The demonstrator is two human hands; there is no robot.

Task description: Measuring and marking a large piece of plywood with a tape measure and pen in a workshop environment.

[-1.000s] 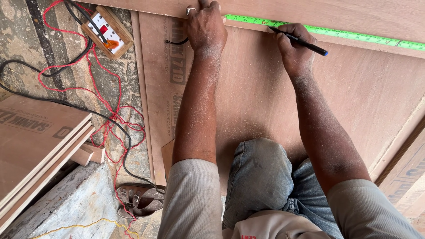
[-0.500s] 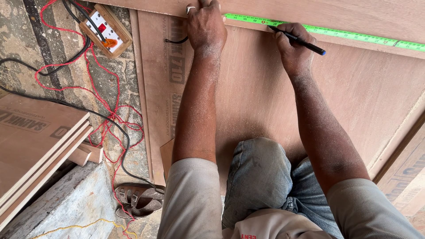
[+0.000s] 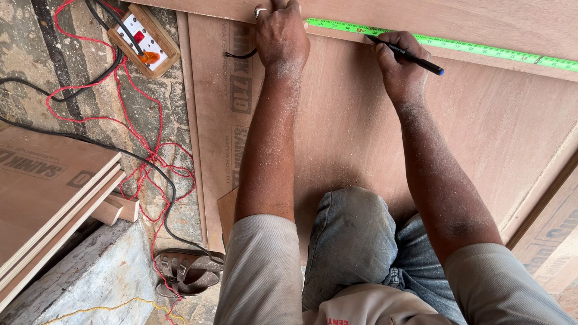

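My left hand [image 3: 281, 37] presses down on the near end of a bright green measuring tape [image 3: 469, 47] that runs right along the far edge of a large brown plywood sheet [image 3: 361, 132]. There is a ring on one of its fingers. My right hand [image 3: 398, 65] holds a black pencil [image 3: 409, 55] with its tip against the tape, a short way right of the left hand. My knee in blue jeans [image 3: 352, 232] rests on the sheet.
A wooden switch box [image 3: 143, 41] with red and black cables [image 3: 135, 150] lies on the stone floor at the left. Stacked plywood boards [image 3: 48, 192] sit at the lower left, a sandal [image 3: 189, 274] beside them. More boards lean at the right edge [image 3: 551, 222].
Both hands stay where they were on the tape; the pencil has tilted only slightly. The view has shifted a little.
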